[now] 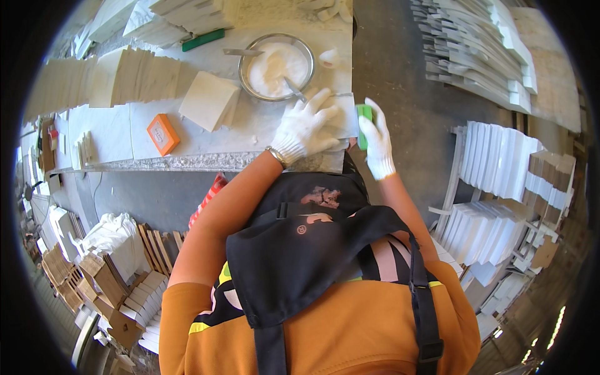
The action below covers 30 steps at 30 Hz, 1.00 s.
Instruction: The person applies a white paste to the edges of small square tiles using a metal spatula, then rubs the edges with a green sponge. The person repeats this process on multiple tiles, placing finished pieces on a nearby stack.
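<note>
Marble worktop (112, 134), pale and dusty, with a rough chipped front edge, carries your work. Your left hand (304, 128), in a white knit glove, lies flat with fingers spread on a thin pale tile (344, 119) at the worktop's right front corner. Your right hand (377, 142), gloved too, is closed around a green block (364, 119) pressed against the tile's right edge. Behind the tile sits a round metal bowl (276, 67) of white paste. Nearer the left lie a square stone slab (209, 100) and an orange block (162, 134).
</note>
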Each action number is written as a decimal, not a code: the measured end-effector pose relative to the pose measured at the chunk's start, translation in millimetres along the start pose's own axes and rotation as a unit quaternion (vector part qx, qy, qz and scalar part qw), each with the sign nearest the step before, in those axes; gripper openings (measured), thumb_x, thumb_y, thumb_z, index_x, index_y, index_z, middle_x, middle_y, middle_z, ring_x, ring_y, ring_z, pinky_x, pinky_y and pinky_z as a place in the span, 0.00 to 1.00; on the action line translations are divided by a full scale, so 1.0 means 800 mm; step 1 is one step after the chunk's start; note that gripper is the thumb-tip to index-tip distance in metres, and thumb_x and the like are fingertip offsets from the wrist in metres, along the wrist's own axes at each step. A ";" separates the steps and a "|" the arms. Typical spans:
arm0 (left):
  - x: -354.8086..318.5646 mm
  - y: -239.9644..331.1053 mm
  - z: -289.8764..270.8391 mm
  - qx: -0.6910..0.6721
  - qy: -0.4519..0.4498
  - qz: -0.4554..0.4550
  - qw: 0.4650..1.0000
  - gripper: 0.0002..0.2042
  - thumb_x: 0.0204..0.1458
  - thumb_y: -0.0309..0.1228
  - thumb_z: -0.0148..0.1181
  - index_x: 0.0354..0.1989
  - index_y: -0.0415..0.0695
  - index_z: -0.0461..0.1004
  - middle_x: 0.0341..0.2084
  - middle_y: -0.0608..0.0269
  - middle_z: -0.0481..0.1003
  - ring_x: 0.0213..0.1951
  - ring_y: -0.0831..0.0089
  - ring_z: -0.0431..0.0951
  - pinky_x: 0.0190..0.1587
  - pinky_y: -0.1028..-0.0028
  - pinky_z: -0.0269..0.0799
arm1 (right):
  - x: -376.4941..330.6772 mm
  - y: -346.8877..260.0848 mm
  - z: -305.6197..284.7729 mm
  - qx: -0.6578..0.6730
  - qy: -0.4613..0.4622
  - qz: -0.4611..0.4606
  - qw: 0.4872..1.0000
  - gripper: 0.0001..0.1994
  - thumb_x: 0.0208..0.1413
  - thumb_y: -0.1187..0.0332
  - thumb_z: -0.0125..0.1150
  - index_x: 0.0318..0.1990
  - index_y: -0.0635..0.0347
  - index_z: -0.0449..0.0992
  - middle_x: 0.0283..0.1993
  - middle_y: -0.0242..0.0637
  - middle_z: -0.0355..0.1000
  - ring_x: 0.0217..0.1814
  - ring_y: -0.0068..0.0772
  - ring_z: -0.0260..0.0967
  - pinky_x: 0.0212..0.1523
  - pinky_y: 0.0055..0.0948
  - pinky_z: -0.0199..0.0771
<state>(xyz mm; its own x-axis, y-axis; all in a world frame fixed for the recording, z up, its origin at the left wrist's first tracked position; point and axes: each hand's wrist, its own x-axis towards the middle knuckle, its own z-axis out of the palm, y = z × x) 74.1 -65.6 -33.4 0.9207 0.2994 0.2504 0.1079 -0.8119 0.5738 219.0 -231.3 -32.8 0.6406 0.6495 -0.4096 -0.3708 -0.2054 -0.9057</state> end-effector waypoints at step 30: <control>0.003 0.000 0.005 -0.003 -0.001 0.008 1.000 0.35 0.33 0.44 0.76 0.55 0.52 0.70 0.65 0.53 0.62 0.64 0.47 0.62 0.61 0.49 0.64 | 0.025 0.025 -0.003 -0.069 0.031 -0.064 0.995 0.29 0.61 0.62 0.60 0.67 0.64 0.61 0.60 0.38 0.67 0.61 0.28 0.63 0.64 0.30 0.62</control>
<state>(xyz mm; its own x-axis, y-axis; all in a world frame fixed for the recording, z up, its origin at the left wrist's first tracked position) 78.0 -66.9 -35.9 0.9228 0.2856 0.2585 0.0910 -0.8136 0.5743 225.9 -224.2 -59.5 0.7188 0.6311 -0.2916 -0.1905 -0.2245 -0.9557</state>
